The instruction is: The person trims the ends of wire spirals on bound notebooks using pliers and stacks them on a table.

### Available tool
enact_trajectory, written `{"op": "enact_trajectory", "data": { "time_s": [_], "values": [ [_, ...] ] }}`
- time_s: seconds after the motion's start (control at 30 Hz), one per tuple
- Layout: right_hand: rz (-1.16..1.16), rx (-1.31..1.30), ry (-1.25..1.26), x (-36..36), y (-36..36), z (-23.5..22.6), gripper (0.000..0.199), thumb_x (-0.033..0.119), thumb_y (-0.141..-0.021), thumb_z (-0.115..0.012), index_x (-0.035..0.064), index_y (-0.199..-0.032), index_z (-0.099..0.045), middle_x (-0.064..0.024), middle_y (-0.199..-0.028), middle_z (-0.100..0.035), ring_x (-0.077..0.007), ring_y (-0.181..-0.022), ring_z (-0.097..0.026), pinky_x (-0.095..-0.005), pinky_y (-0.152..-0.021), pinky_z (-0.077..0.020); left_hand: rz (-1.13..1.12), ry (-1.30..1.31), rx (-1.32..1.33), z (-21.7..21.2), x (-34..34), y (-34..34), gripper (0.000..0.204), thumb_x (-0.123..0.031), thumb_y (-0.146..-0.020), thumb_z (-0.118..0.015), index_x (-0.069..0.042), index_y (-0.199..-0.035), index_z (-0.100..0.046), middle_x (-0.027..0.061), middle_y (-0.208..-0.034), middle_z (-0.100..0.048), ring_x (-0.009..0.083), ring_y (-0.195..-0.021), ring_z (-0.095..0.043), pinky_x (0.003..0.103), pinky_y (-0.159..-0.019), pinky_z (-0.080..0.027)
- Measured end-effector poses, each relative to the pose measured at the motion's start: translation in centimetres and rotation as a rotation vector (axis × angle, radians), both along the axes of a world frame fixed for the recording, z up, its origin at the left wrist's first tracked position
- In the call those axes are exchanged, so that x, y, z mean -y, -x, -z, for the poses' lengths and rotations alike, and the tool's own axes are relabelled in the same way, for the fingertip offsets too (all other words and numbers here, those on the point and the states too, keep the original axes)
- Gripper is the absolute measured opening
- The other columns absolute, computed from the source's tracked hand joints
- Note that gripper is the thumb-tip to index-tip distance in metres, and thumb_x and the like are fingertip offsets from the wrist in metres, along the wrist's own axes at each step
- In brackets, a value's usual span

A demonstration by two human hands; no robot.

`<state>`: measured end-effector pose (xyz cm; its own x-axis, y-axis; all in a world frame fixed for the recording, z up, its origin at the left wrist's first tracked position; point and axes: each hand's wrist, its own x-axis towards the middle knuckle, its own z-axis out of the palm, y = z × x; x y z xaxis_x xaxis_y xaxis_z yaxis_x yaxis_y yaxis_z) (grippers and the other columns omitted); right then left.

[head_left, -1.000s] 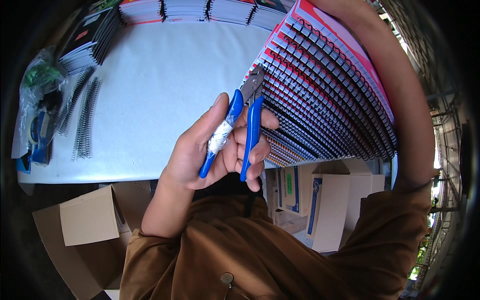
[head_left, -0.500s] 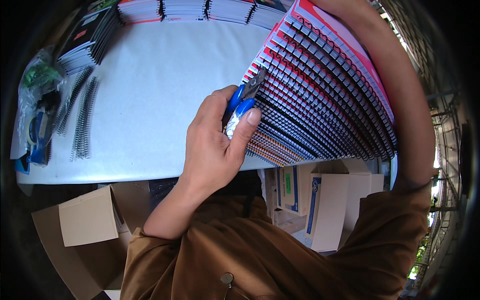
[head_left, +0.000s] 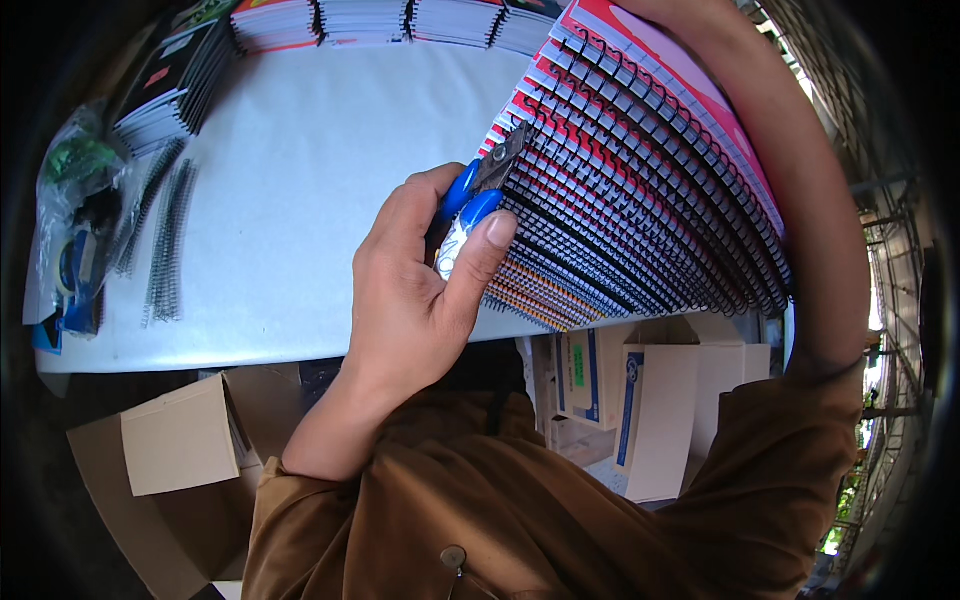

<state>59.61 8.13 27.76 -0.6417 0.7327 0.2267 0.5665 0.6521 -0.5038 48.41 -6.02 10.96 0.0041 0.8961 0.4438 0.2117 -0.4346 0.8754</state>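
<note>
The left hand (head_left: 415,275) is wrapped around a pair of blue-handled cutters (head_left: 482,206), back of the hand up, thumb along the near handle. The grip is clamped on the handles, which mostly disappear inside the palm. The cutters are over the right half of the tabletop (head_left: 300,200), with the metal tips at the left side of a tall stack of spiral-bound books (head_left: 640,190); from this angle it is hard to say whether they touch a coil or sit just in front of it, or how far they are parted.

The cutters look light and stiff, best held by the coated handles; the pale wrapping on one may give a little under the fingers. The stack, at the near right corner of the tabletop, should be heavy as a whole, with pages that flex and covers that may slide on one another. Its wire coils probably bend if squeezed, so the covers and plain sides seem the better hold.

The right forearm (head_left: 825,200) curves around the stack's right side. The right hand (head_left: 660,8) is barely visible at the top edge, so its grip cannot be told. Loose coils (head_left: 170,240) lie near the tabletop's left edge.
</note>
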Motion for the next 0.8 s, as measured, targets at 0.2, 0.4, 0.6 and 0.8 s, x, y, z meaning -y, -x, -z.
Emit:
{"op": "enact_trajectory", "data": {
  "time_s": [0.2,0.4,0.6,0.8],
  "values": [
    [-0.027,-0.026,0.002,0.0,-1.0,-0.5,0.022,0.012,-0.081,-0.066,-0.0015,-0.098,-0.066,-0.0055,-0.082,-0.067,-0.0083,-0.071,-0.058,-0.0215,-0.066,-0.0461,1.058,0.525,0.911,-0.7,0.5,1.1,0.057,-0.043,-0.096,-0.029,0.007,-0.117,-0.047,0.0141,-0.089,-0.06,0.0243,-0.083,-0.062,0.034,-0.074,-0.049],
    [-0.076,-0.035,-0.002,0.3,0.0,0.0,0.022,0.012,-0.081,-0.066,-0.0005,-0.098,-0.066,-0.0056,-0.082,-0.067,-0.0089,-0.072,-0.059,-0.0219,-0.069,-0.0466,1.255,0.558,1.265,0.2,-1.0,1.5,0.063,-0.044,-0.097,-0.02,0.01,-0.121,-0.041,0.0209,-0.092,-0.06,0.0292,-0.083,-0.064,0.038,-0.078,-0.053],
    [-0.023,0.013,-0.059,0.1,-1.4,-0.6,0.022,0.014,-0.081,-0.066,0.0004,-0.098,-0.067,-0.0061,-0.083,-0.067,-0.0094,-0.073,-0.059,-0.0225,-0.07,-0.0467,1.063,0.552,1.028,-2.0,0.0,0.7,0.065,-0.046,-0.096,-0.018,0.01,-0.121,-0.04,0.0181,-0.083,-0.058,0.0237,-0.068,-0.061,0.037,-0.071,-0.055],
    [0.0,0.022,-0.044,0.1,-0.4,-0.1,0.023,0.014,-0.081,-0.066,0.0001,-0.099,-0.067,-0.0062,-0.084,-0.067,-0.0098,-0.074,-0.059,-0.023,-0.07,-0.0466,0.633,0.444,0.53,-2.8,0.3,1.9,0.061,-0.047,-0.096,-0.02,0.004,-0.111,-0.05,0.0059,-0.067,-0.052,0.0162,-0.061,-0.058,0.028,-0.068,-0.053]
  ]
}}
